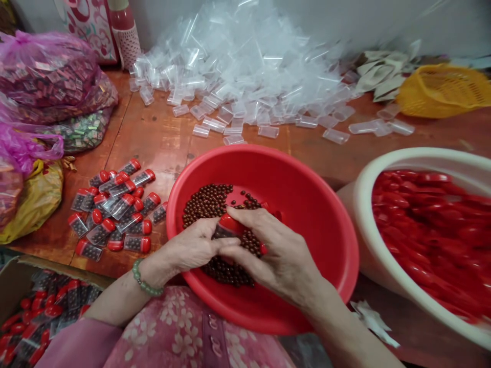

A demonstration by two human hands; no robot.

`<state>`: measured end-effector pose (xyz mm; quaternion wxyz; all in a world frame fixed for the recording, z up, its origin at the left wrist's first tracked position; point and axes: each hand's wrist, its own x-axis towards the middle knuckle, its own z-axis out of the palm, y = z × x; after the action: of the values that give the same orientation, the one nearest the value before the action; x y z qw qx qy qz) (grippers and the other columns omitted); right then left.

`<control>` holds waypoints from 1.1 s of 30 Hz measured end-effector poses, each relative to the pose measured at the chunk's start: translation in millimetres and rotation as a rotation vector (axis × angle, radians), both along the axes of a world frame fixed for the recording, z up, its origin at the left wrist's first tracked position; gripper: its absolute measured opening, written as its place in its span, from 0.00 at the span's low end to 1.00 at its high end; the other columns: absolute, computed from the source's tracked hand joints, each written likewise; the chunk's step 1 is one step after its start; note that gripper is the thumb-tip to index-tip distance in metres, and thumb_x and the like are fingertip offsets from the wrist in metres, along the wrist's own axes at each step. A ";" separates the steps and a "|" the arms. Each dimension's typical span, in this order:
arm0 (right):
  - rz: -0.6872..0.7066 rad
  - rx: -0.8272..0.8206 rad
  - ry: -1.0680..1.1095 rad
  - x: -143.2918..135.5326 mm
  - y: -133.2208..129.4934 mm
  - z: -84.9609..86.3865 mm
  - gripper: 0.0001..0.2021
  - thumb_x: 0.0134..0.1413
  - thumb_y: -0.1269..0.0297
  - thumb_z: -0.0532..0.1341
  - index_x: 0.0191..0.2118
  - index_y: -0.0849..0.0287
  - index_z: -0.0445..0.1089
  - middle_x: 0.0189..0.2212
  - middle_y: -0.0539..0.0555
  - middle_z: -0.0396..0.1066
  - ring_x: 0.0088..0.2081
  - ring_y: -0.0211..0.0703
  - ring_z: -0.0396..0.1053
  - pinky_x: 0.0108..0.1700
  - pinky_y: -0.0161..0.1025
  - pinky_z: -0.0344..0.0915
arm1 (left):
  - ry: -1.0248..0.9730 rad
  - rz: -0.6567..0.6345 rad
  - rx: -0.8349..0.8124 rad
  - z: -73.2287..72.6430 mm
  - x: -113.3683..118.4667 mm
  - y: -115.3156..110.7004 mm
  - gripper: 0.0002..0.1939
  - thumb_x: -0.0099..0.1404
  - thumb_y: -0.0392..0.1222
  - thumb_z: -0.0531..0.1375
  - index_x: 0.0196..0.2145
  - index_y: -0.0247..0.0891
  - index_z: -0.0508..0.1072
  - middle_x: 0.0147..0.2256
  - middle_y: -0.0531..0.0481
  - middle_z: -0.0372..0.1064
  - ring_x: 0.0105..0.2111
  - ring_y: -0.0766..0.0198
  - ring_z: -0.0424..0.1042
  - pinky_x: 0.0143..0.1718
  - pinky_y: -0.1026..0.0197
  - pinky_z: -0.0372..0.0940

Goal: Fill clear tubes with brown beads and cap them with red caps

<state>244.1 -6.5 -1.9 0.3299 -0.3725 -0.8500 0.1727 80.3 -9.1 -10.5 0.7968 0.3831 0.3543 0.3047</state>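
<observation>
Over a red basin (326,225) my two hands meet around a small clear plastic tube (223,231) with a red cap (230,224) and dark contents. My left hand (195,243), with a green bead bracelet (142,280) at the wrist, grips the tube's body. Closed around the capped end are the thumb and fingers of my right hand (274,250). Small round brown balls (207,199) lie in the basin beneath, along with a few red pieces partly hidden behind my right hand.
Filled red-capped tubes (118,209) lie in a group left of the basin; more fill a box (42,322) at lower left. Empty clear tubes (245,66) are heaped at the back. A white tub (364,204) of red caps stands right, bags (49,76) left, a yellow basket (441,92) back right.
</observation>
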 end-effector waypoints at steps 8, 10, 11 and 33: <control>-0.082 0.255 -0.270 -6.8 -8.2 -0.5 0.30 0.54 0.58 0.58 0.59 0.67 0.54 0.39 0.65 0.72 0.39 0.56 0.70 0.41 0.50 0.65 | -0.167 0.059 -0.206 0.0 9.2 -6.7 0.24 0.45 0.55 0.71 0.22 0.31 0.70 0.22 0.52 0.66 0.24 0.71 0.64 0.29 0.66 0.59; -0.087 0.291 -0.259 -5.0 -9.2 -0.3 0.29 0.54 0.58 0.58 0.58 0.66 0.55 0.37 0.64 0.72 0.37 0.55 0.69 0.40 0.49 0.65 | -0.160 0.059 -0.219 2.8 12.2 -8.1 0.23 0.43 0.54 0.72 0.22 0.31 0.70 0.22 0.52 0.66 0.24 0.71 0.64 0.28 0.66 0.59; -0.088 0.305 -0.256 -3.8 -10.1 -0.7 0.28 0.54 0.58 0.58 0.58 0.66 0.55 0.37 0.63 0.72 0.36 0.54 0.69 0.39 0.48 0.64 | -0.155 0.058 -0.230 3.9 13.4 -8.9 0.23 0.43 0.53 0.73 0.22 0.31 0.70 0.22 0.53 0.66 0.23 0.71 0.64 0.28 0.66 0.59; -0.035 0.176 -0.093 13.4 -27.8 -7.0 0.30 0.50 0.60 0.62 0.57 0.62 0.55 0.42 0.63 0.71 0.41 0.54 0.72 0.41 0.50 0.70 | -0.108 0.343 -0.475 11.3 48.3 -25.8 0.27 0.64 0.60 0.51 0.21 0.34 0.68 0.14 0.52 0.64 0.12 0.68 0.63 0.16 0.65 0.59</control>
<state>257.5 -34.2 -9.0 0.3245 -0.3646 -0.8697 0.0739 128.5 -34.9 0.8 0.8189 0.1036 0.4322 0.3633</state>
